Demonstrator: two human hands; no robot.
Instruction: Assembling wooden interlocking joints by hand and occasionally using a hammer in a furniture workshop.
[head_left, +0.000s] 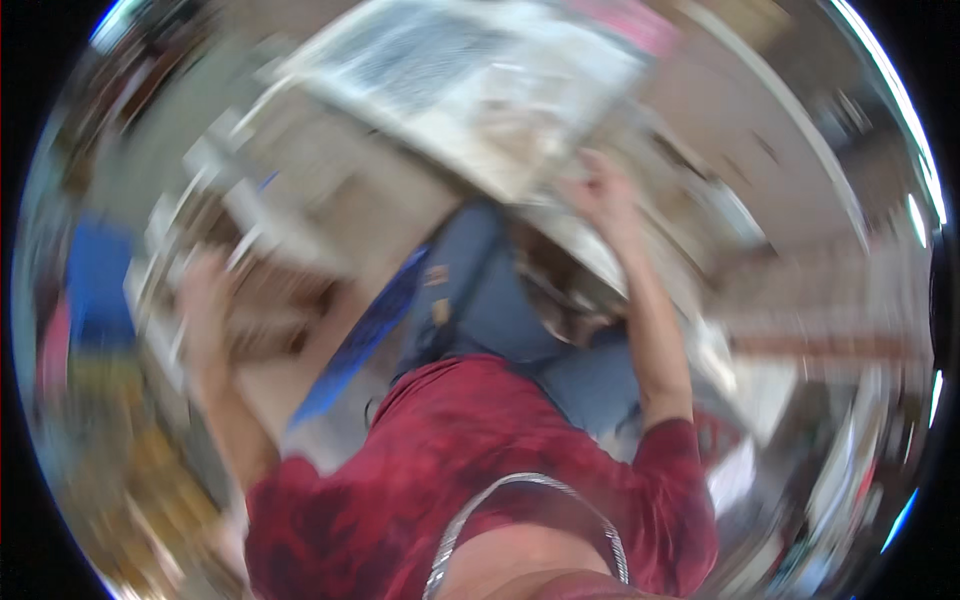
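Showing as a blur at the left of the head view, the left hand (208,285) is at the outer side of a pale frame (265,215), seeming to overlap it; whether the two touch I cannot tell. Its fingers are too smeared to show how far apart they are or whether they have hold of anything. Brown things (285,290) lie to the right of this hand, within the frame.

The right hand (603,195) is farther off, to the right of the middle, at the near right corner of the table (455,145). Its fingers look partly bent, with the tips toward the table; I cannot tell whether they grip something or touch the edge.

The table stands at the far middle, its top whitish, with a dark grey patch (420,55) on the left part and a pale brown patch (515,130) near the right hand. Something pink (635,25) is at its far right corner. A beige panel (745,95) spreads out to the right of it.

Nearer, a blue strip (365,335) slants beside the left leg of the grey-blue trousers (485,290). The person wears a red shirt (470,430) and a silvery chain (535,478). At the far left of the scene, beyond the left hand, is a blue thing (98,285).
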